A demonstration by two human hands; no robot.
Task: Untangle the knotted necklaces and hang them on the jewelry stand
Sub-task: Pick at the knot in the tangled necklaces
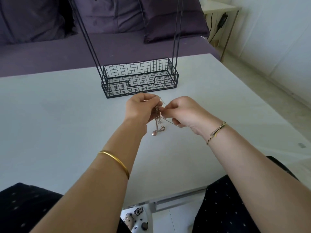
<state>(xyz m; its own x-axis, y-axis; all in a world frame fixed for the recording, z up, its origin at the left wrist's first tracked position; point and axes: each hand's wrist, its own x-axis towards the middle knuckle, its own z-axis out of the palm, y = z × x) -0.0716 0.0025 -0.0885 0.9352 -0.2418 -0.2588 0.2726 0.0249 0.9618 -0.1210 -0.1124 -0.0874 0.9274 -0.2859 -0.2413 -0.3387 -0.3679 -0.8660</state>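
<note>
Both hands are up over the table (67, 115): left hand (139, 107) pinches the necklace knot (156, 111), right hand (180, 111) pinches one chain. Tease gently, don't yank. The stand (139, 78) sits just behind.

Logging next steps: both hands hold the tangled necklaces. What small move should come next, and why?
Probably the right hand should ease its pinched strand sideways out of the knot while the left hand holds the knot steady. The necklaces are bunched between the hands, so nothing is ready for the stand.
</note>
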